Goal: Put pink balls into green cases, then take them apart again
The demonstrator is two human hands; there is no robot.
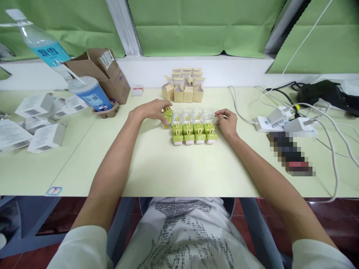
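Note:
My left hand [155,109] bends over the left end of the group, its thumb and fingers closed around small green-lidded containers [167,111]. My right hand [227,122] rests at the right end, fingers loosely bent and a little apart, with the fingertips by the side of a clear plastic cup [208,114]. Several such clear cups form rows between the two hands. In front of them stand two rows of small containers with green lids and looped handles [199,127]; pale pink or white bottoms show in the nearest row [189,142].
Small open cardboard boxes [187,93] stand behind the cups. To the left are white boxes [47,138], a blue cup [97,98], a tilted bottle [47,46] and a brown carton [114,78]. Power strips [269,124] with cables and a blurred-out object [291,153] lie right.

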